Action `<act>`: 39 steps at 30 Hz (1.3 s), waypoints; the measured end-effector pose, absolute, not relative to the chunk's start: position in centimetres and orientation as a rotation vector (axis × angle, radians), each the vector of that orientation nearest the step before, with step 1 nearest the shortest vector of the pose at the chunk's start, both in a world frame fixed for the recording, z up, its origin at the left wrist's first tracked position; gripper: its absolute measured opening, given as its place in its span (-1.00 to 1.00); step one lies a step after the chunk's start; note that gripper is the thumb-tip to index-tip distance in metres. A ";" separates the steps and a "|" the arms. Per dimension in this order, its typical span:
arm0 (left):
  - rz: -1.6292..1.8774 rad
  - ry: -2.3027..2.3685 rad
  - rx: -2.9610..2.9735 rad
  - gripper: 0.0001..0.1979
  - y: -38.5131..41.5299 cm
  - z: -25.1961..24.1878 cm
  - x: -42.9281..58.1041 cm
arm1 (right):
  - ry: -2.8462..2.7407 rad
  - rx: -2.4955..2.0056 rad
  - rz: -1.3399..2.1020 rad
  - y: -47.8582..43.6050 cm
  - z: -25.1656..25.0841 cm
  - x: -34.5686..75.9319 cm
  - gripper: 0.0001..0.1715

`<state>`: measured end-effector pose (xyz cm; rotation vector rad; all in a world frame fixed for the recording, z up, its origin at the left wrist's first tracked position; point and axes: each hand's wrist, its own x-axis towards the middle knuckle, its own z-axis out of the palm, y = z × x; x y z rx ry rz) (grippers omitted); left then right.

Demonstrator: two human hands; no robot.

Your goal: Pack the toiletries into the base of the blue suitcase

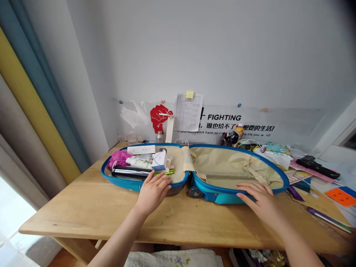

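Note:
A blue hard-shell suitcase (211,196) lies opened flat on the wooden table. Its left half holds a pink bath puff (119,158), a white tube (139,162), a long black cylinder (132,172), a flat white box (141,150) and a blue-and-white box (159,161). Only beige lining (222,163) and straps show in the right half. My left hand (154,188) rests at the left half's front rim, fingers stretched out near the blue-and-white box, holding nothing visible. My right hand (257,196) lies over the right half's front rim, fingers apart, thumb outside the shell.
Papers, an orange card (341,197) and a purple pen-like item (328,219) cover the table's right side. Behind the suitcase stand a small metal bottle (159,136) and a yellow bottle (238,133) against the wall. Curtains (41,92) hang at left.

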<state>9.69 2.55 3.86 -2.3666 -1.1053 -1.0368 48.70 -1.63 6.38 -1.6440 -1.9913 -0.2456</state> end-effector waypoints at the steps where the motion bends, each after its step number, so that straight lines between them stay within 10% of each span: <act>1: -1.047 -1.101 -2.367 -0.72 2.6 3.9 9.6 | -1.991 -1.616 -0.276 -1.5 6.2 48.5 -0.38; 39: -0.855 -1.546 -2.309 -0.54 1.2 4.2 -8.7 | -1.927 -1.261 -0.526 -0.7 4.6 33.8 -0.66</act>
